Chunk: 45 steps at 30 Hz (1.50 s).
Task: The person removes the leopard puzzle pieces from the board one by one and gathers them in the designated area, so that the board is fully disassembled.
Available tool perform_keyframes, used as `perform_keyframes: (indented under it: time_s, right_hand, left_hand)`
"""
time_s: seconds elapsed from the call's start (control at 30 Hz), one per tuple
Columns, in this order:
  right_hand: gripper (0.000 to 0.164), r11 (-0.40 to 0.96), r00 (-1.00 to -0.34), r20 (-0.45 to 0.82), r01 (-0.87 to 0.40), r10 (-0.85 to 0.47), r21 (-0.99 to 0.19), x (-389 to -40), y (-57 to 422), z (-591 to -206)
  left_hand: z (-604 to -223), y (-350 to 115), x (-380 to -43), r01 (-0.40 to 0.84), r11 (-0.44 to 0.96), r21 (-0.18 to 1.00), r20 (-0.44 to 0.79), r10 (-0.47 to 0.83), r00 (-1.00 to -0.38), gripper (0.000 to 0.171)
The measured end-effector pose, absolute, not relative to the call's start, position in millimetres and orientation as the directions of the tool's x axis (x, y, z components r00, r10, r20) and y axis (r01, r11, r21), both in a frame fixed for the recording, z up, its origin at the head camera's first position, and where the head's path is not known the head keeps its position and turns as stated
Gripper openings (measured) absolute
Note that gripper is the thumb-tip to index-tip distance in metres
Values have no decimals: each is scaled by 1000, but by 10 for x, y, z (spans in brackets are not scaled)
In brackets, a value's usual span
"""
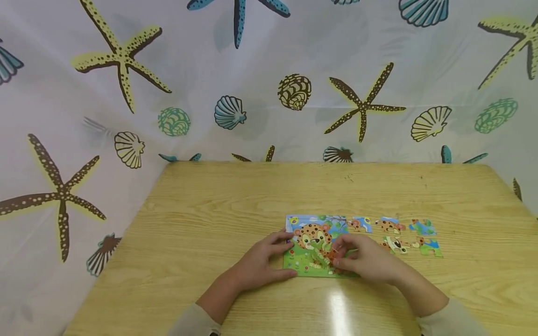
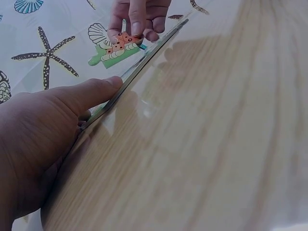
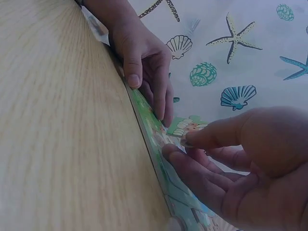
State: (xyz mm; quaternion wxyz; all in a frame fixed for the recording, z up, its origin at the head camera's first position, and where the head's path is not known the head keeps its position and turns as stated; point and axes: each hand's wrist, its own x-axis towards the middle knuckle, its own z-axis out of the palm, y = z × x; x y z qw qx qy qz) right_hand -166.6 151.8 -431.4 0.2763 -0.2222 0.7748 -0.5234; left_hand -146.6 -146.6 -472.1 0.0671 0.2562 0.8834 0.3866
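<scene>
A jigsaw puzzle board (image 1: 296, 268) with a spotted leopard cub on grass lies on the table. My left hand (image 1: 263, 262) rests at its left side, thumb along the near-left edge and fingers on the left border; in the left wrist view the thumb (image 2: 98, 91) touches the board's edge. Over the board's lower right part, my right hand (image 1: 364, 259) pinches a green and orange spotted puzzle piece (image 2: 118, 50) between thumb and fingertips. That piece is tilted and raised above the board, and it also shows in the right wrist view as a puzzle piece (image 3: 185, 126).
Right of the board lie several loose pieces: a blue-edged piece (image 1: 364, 224), a spotted piece (image 1: 390, 226), a leafy piece (image 1: 424, 227), a face piece (image 1: 395, 245) and a green-blue piece (image 1: 431, 247). A shell-and-starfish patterned curtain (image 1: 260, 56) surrounds the wooden table (image 1: 210, 196).
</scene>
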Motion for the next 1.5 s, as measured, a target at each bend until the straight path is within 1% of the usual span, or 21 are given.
perform_keyframes:
  time_s: [0.3,0.47,0.63,0.77,1.0,1.2,1.4,1.5]
  right_hand:
    - [22,259,-752,-193,30,-631,-965,-1697,1600,-4221]
    - [23,218,-737,-154,10,-658,-976,-1667,1693,-4263]
    - [24,233,-764,-129,-29,-632,-972,-1636,1781,-4274]
    - [29,242,-788,-143,-8,-599,-970,-1624,1860,-4274]
    - [34,288,-803,-124,-61,-583,-956,-1613,1995,-4278]
    - [41,271,-812,-149,-12,-564,-962,-1587,2097,-4283]
    - [43,295,-828,-172,8,-534,-955,-1556,2216,-4320]
    - [45,307,-839,-182,18,-514,-951,-1525,2285,-4334]
  left_hand:
    - [-4676,-1502,-1450,395,584,709,82,487,-869,71]
    - [-4669,-1484,-1452,424,565,708,111,504,-857,66]
    - [-4680,-1469,-1445,399,566,722,89,496,-864,64]
    - [-4697,-1469,-1445,392,573,720,79,494,-866,63]
    - [-4712,-1475,-1473,399,589,703,74,497,-865,62]
    - [-4698,-1476,-1486,395,596,699,71,491,-868,60]
    - [-4710,-1472,-1470,383,591,710,63,488,-870,59]
    - [-4724,-1468,-1465,395,583,710,77,493,-866,58]
